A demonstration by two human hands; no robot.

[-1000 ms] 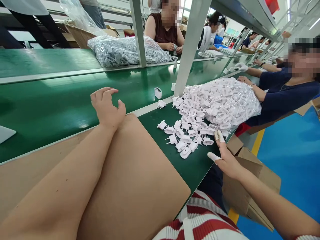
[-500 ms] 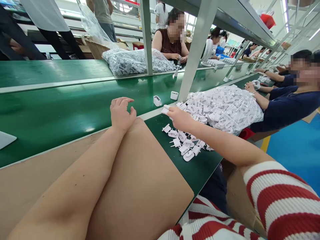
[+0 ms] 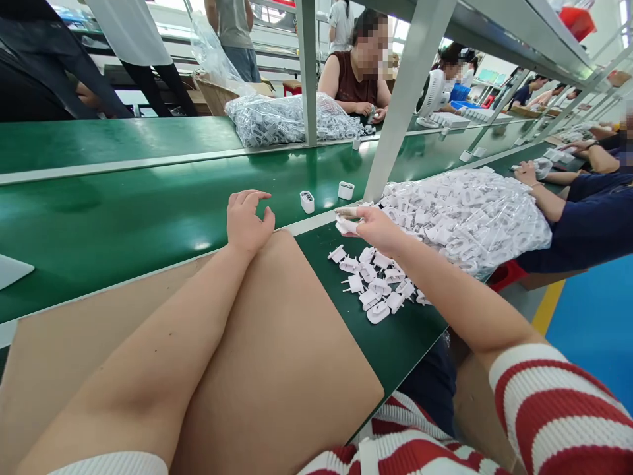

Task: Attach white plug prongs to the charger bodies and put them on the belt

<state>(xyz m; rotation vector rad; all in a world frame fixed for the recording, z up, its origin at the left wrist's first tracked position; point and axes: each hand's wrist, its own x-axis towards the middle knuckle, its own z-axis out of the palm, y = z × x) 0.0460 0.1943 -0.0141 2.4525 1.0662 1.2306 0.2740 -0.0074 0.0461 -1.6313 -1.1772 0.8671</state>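
Note:
My left hand rests at the far edge of a brown cardboard sheet. Its fingers are apart and curved, with nothing in them. Two small white plastic housings, a nearer one and a farther one, stand on the green belt to the right of that hand. My right hand pinches a white plug part above the green table edge; the fingers partly cover it. Below the hand lies a loose cluster of white plug pieces, some with pins showing.
A clear bag heaped with white plug parts lies right of my right hand, beside a slanted metal post. Across the belt, a person handles small pieces near another full bag. A co-worker's arm reaches in at right.
The view has swung slightly to the right. Both housings have shifted left along the belt relative to the post. The plug part in my right hand has turned a little; my left hand stays put.

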